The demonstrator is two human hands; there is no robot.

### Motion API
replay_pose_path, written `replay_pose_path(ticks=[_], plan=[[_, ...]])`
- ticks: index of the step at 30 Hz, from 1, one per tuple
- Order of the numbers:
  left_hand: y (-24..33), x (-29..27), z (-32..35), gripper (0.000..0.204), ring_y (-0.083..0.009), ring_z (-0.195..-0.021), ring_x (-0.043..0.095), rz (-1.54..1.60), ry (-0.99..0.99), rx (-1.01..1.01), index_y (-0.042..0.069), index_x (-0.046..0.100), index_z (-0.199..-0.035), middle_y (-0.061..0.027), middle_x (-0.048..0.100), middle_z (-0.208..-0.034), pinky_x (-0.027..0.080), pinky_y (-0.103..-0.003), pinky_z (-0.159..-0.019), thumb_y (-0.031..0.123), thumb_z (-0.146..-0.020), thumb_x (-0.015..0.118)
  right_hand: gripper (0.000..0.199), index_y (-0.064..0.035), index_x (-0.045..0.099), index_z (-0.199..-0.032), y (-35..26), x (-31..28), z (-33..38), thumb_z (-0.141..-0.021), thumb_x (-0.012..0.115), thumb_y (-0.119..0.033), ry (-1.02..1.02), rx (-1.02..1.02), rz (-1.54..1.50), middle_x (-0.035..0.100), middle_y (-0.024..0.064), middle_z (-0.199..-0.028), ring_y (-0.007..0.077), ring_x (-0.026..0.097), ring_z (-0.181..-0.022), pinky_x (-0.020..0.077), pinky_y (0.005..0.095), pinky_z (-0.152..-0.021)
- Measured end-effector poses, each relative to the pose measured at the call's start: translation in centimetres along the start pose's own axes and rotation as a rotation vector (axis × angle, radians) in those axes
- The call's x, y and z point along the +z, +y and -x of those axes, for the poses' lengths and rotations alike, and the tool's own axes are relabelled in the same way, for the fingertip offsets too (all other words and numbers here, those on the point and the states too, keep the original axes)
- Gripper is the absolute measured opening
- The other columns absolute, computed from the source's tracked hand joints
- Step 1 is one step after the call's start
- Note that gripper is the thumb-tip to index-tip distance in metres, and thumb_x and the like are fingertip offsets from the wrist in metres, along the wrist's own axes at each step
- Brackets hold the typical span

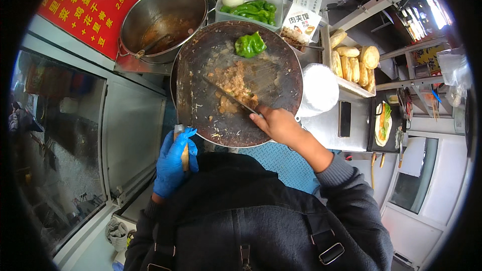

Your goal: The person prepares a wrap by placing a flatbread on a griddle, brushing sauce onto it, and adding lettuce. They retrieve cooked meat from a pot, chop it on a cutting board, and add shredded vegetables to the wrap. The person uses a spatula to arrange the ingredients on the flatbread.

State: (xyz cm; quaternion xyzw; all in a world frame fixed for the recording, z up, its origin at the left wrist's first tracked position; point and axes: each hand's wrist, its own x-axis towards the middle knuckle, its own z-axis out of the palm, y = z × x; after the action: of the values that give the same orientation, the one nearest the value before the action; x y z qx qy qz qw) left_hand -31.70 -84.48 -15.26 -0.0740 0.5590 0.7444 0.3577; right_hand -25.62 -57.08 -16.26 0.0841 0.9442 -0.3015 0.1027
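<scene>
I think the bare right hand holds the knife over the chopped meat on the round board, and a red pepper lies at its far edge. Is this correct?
Not quite: the head view shows the pepper is green, not red. The bare right hand does hold the knife over the chopped meat on the round board.

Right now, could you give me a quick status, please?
Right hand gripping knife over chopped meat. Left hand, gloved, holding bun. Green pepper sits apart.
</scene>
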Motion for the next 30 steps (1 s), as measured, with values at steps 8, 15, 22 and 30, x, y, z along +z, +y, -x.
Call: replay_pose_path(ticks=[8,15,22,30], plan=[[0.0,0.7,0.4,0.027,-0.0105,-0.053,0.051,-0.066,0.055,-0.054,0.005,0.056,-0.115,-0.0038,0.055,-0.073,0.041,-0.022,-0.045,0.023,-0.096,0.05,0.045,-0.0028,0.061,-0.088,2.0,-2.0,0.6,-0.094,0.048,-0.045,-0.18,-0.047,0.04,0.061,0.0217,-0.067,0.0418,0.061,-0.071,0.0483,0.0491,-0.065],[1.7,1.7,-2.9,0.025,-0.0086,-0.052,0.049,-0.246,-0.006,-0.077,0.005,0.061,-0.109,-0.0016,0.054,-0.073,0.04,-0.022,-0.044,0.024,-0.096,0.052,0.048,-0.005,0.063,-0.089,4.2,-5.5,-1.7,-0.094,0.046,-0.05,-0.12,-0.087,0.186,0.062,0.0206,-0.069,0.0394,0.063,-0.074,0.0494,0.0481,-0.068],[3.0,2.0,-5.8,0.025,-0.0106,-0.051,0.052,-0.282,-0.081,-0.114,0.007,0.063,-0.105,-0.004,0.055,-0.073,0.042,-0.024,-0.044,0.027,-0.094,0.056,0.045,-0.0043,0.061,-0.08,5.9,-6.9,-3.2,-0.092,0.051,-0.046,0.029,-0.022,0.265,0.058,0.0187,-0.061,0.0387,0.06,-0.063,0.0479,0.0462,-0.059],[2.9,1.7,-1.7,0.026,-0.0118,-0.055,0.053,-0.179,-0.14,-0.237,0.005,0.06,-0.112,-0.0054,0.055,-0.075,0.044,-0.025,-0.049,0.023,-0.097,0.051,0.043,-0.002,0.056,-0.085,2.7,-3.8,0.3,-0.096,0.048,-0.043,0.038,0.173,-0.094,0.058,0.0126,-0.059,0.028,0.058,-0.052,0.0474,0.0384,-0.05]])
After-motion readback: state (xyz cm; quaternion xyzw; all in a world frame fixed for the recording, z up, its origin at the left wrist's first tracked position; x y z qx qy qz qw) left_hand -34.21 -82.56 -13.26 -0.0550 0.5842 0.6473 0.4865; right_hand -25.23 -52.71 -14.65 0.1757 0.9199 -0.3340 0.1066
